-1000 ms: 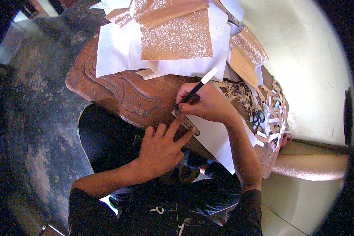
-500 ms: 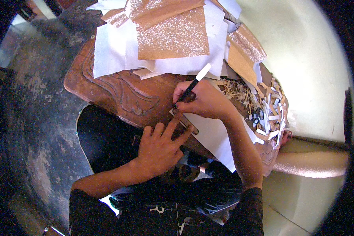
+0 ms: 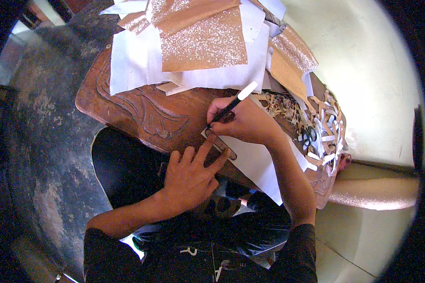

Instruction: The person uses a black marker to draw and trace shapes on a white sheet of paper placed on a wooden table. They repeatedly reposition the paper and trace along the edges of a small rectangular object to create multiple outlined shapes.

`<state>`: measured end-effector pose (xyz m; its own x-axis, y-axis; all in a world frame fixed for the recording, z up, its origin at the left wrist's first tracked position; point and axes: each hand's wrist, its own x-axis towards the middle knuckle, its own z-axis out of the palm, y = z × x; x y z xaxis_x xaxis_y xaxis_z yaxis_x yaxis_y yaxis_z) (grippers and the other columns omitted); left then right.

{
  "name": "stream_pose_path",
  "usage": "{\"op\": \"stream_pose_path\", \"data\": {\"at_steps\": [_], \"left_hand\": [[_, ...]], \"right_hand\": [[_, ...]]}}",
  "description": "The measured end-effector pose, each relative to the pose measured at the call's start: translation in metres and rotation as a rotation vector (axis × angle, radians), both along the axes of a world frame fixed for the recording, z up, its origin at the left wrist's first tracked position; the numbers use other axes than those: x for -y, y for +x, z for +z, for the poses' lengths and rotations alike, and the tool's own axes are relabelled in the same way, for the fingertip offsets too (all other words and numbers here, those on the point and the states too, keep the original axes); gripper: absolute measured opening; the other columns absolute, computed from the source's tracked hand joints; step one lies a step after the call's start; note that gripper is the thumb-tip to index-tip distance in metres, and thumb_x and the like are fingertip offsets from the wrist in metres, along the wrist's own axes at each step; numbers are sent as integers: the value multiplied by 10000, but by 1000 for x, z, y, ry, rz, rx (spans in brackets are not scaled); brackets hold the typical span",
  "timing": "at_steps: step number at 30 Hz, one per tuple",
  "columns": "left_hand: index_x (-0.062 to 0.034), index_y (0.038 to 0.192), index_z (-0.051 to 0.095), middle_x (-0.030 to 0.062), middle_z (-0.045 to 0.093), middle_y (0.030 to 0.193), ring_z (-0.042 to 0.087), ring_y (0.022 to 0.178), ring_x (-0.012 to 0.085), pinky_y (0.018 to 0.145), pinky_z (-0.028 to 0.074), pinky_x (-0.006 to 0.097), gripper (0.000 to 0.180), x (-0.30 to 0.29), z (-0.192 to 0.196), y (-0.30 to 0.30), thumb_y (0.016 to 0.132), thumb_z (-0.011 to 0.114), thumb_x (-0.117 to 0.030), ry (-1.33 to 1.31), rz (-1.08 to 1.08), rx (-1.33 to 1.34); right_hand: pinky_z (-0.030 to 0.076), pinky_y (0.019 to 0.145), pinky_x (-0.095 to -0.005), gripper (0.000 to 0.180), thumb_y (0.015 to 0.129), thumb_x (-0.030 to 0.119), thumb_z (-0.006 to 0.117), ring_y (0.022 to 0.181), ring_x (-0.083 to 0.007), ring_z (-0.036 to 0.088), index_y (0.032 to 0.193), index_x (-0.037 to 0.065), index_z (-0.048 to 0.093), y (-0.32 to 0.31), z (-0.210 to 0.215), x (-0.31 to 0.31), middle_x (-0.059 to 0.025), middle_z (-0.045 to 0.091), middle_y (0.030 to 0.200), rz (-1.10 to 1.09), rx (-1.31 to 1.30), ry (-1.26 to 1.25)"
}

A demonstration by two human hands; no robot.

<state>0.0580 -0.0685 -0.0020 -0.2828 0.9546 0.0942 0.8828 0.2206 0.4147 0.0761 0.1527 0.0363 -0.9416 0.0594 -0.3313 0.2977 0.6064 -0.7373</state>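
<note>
My right hand (image 3: 250, 120) grips a black marker (image 3: 230, 106) with a white rear end, its tip down at the far end of a small strip. The strip (image 3: 231, 153) is narrow, brownish and round-ended, perhaps a template. It lies along the edge of a white sheet (image 3: 259, 167) that runs partly under my right forearm. With fingers spread, my left hand (image 3: 189, 177) presses the strip down by its index finger and another fingertip. Any mark at the marker's tip is too small to make out.
A carved wooden tabletop (image 3: 127, 111) bears everything. Glittery copper sheets (image 3: 205, 47) with white backing (image 3: 132, 61) lie across its far side. Dark-handled scissors (image 3: 309, 137) rest by a heap of cut scraps (image 3: 333, 129) at the right. Beyond them is a glittery roll (image 3: 378, 193).
The marker has tilted further, its white end leaning right and lower, while its tip has shifted slightly left around the strip's end. My left hand stays pressed on the strip.
</note>
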Motion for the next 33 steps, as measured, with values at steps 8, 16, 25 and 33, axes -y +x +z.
{"op": "stream_pose_path", "data": {"at_steps": [8,16,25,33], "left_hand": [[-279,1346,616,134,434,1512,529,956,280,735,404,428,658,-1,1,0,702,753,-302,-1,3,-9],[-292,1355,611,134,430,1515,529,975,285,750,403,434,662,-1,1,0,709,758,-311,-33,-1,12],[-312,1393,573,134,429,1510,529,1009,302,775,422,449,704,-1,1,2,714,763,-325,-67,2,-3],[-330,1477,491,139,434,1502,535,965,312,761,420,452,803,-2,1,1,719,756,-315,-78,-13,-32]], "right_hand": [[512,725,-300,166,785,76,766,778,-137,634,910,52,658,10,-2,-2,-53,678,815,0,-78,13],[510,724,-285,150,804,59,749,791,-127,633,924,54,657,23,-5,0,-38,666,833,-58,-95,-22],[502,732,-278,132,810,60,730,808,-119,627,929,53,672,42,-5,4,-18,666,857,-163,-43,-133],[514,747,-291,119,812,49,728,807,-132,636,918,41,674,62,-4,5,-41,675,865,-222,-58,-193]]}}
